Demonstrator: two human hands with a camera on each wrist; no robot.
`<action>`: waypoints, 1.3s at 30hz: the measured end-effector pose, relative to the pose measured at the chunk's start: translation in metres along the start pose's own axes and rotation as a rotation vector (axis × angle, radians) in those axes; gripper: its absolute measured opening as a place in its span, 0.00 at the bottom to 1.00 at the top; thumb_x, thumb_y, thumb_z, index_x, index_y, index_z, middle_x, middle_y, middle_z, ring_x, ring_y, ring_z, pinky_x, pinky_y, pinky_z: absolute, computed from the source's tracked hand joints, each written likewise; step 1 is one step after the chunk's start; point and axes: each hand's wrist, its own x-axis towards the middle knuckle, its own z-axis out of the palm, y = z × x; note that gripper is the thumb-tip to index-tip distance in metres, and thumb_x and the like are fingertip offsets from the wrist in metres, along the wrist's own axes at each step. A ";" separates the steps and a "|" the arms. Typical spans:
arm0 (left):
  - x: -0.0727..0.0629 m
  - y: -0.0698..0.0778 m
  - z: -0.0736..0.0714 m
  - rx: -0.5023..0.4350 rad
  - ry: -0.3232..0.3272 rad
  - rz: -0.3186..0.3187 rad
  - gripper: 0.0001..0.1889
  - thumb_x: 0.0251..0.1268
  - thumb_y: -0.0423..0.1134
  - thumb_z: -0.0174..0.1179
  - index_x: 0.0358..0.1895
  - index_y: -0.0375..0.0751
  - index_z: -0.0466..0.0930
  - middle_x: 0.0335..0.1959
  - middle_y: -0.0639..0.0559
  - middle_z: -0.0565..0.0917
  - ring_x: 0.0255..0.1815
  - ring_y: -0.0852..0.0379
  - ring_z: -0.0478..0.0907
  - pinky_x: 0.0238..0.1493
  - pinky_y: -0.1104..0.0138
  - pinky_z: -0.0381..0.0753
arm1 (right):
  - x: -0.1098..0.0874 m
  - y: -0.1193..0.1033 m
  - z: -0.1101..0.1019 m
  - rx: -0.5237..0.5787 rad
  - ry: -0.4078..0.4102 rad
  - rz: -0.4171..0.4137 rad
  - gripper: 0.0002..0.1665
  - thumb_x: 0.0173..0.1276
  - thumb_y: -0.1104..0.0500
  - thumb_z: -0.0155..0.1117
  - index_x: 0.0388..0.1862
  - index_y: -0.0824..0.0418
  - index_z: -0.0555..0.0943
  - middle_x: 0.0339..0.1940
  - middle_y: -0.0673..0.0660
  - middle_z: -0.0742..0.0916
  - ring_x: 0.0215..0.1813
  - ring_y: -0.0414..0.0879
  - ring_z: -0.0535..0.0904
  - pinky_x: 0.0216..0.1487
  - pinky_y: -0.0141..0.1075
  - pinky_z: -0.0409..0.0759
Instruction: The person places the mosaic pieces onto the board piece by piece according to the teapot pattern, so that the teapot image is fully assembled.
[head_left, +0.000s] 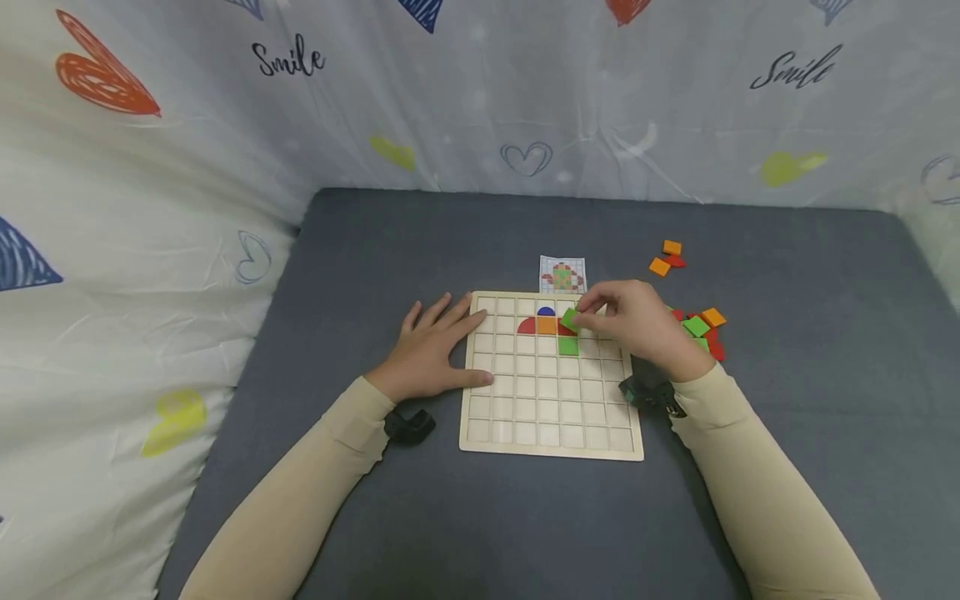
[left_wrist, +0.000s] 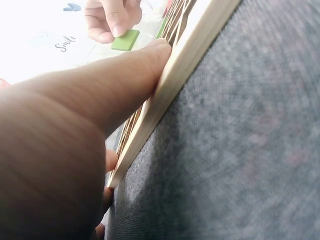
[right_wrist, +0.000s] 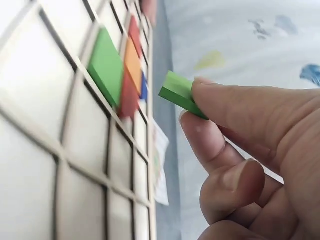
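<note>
A wooden grid board point(head_left: 525, 412) lies on the dark cloth. My left hand point(head_left: 431, 354) rests at its left edge, fingers spread, with thumb and fingertips on the frame. Between thumb and fingers my right hand point(head_left: 637, 321) pinches a green square tile point(right_wrist: 180, 95), held above the board's upper right part. Set in the grid are a blue half-round piece point(head_left: 546, 312), a red rounded piece point(head_left: 528, 326), an orange square point(head_left: 547, 325), a green square point(head_left: 568, 346) and a red piece point(right_wrist: 128, 99), which the held tile partly covers in the head view.
A small pattern card point(head_left: 562, 273) pokes out behind the board's far edge. Loose green, red and orange tiles point(head_left: 696, 326) lie right of the board, partly behind the right wrist. Farther back lie two orange tiles point(head_left: 672, 247) and a red one point(head_left: 676, 262). A printed curtain point(head_left: 465, 108) hangs behind.
</note>
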 end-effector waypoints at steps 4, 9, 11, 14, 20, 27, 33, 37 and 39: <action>-0.001 -0.002 0.000 0.002 -0.005 -0.007 0.54 0.62 0.75 0.64 0.86 0.58 0.54 0.89 0.54 0.43 0.89 0.45 0.35 0.81 0.38 0.26 | 0.002 -0.005 0.015 0.008 -0.048 -0.024 0.04 0.68 0.56 0.78 0.40 0.53 0.91 0.36 0.50 0.90 0.27 0.49 0.74 0.29 0.39 0.73; 0.000 -0.002 0.001 0.004 -0.015 -0.012 0.54 0.62 0.76 0.63 0.87 0.59 0.52 0.89 0.56 0.41 0.89 0.46 0.33 0.82 0.39 0.25 | 0.001 -0.009 0.027 0.013 -0.104 -0.079 0.03 0.68 0.57 0.78 0.40 0.52 0.91 0.34 0.49 0.87 0.27 0.47 0.74 0.32 0.38 0.74; 0.000 -0.002 0.001 0.004 -0.015 -0.012 0.54 0.62 0.76 0.62 0.87 0.59 0.52 0.89 0.56 0.41 0.89 0.46 0.33 0.82 0.39 0.25 | 0.000 -0.011 0.030 0.004 -0.106 -0.116 0.03 0.68 0.58 0.78 0.39 0.52 0.90 0.33 0.49 0.87 0.27 0.46 0.74 0.32 0.38 0.74; 0.000 -0.001 0.000 0.001 -0.013 -0.008 0.54 0.62 0.76 0.63 0.87 0.59 0.53 0.89 0.55 0.41 0.89 0.46 0.34 0.82 0.39 0.25 | 0.000 -0.013 0.032 -0.013 -0.096 -0.151 0.03 0.67 0.60 0.78 0.38 0.52 0.91 0.32 0.48 0.86 0.27 0.45 0.74 0.32 0.39 0.74; 0.000 -0.001 -0.001 -0.006 -0.007 -0.002 0.54 0.63 0.75 0.63 0.87 0.58 0.53 0.89 0.54 0.42 0.89 0.45 0.34 0.81 0.38 0.26 | 0.002 -0.015 0.033 -0.065 -0.084 -0.199 0.03 0.68 0.60 0.78 0.38 0.53 0.91 0.33 0.48 0.87 0.31 0.44 0.75 0.36 0.40 0.76; 0.000 0.000 -0.003 -0.002 -0.018 -0.016 0.54 0.62 0.76 0.63 0.87 0.58 0.52 0.89 0.56 0.41 0.89 0.46 0.33 0.82 0.39 0.25 | 0.004 -0.015 0.036 -0.097 -0.097 -0.205 0.05 0.69 0.60 0.76 0.43 0.55 0.92 0.41 0.51 0.90 0.42 0.46 0.82 0.48 0.44 0.82; 0.003 0.001 -0.002 0.008 -0.027 -0.016 0.55 0.62 0.77 0.62 0.87 0.59 0.52 0.89 0.56 0.40 0.89 0.47 0.32 0.82 0.39 0.25 | 0.003 -0.013 0.038 -0.129 -0.084 -0.224 0.06 0.69 0.60 0.77 0.44 0.57 0.92 0.41 0.51 0.88 0.41 0.46 0.80 0.46 0.44 0.80; 0.003 0.001 -0.002 0.011 -0.030 -0.022 0.55 0.61 0.77 0.63 0.87 0.59 0.52 0.89 0.56 0.40 0.89 0.46 0.33 0.82 0.39 0.25 | 0.004 -0.012 0.040 -0.128 -0.086 -0.232 0.07 0.70 0.60 0.76 0.45 0.58 0.92 0.39 0.51 0.87 0.39 0.45 0.79 0.44 0.42 0.79; 0.002 0.001 -0.002 0.006 -0.029 -0.020 0.54 0.62 0.76 0.63 0.87 0.58 0.52 0.89 0.56 0.41 0.89 0.46 0.33 0.82 0.39 0.25 | 0.004 -0.012 0.041 -0.127 -0.091 -0.227 0.07 0.70 0.61 0.76 0.45 0.58 0.92 0.39 0.51 0.87 0.39 0.45 0.79 0.43 0.42 0.79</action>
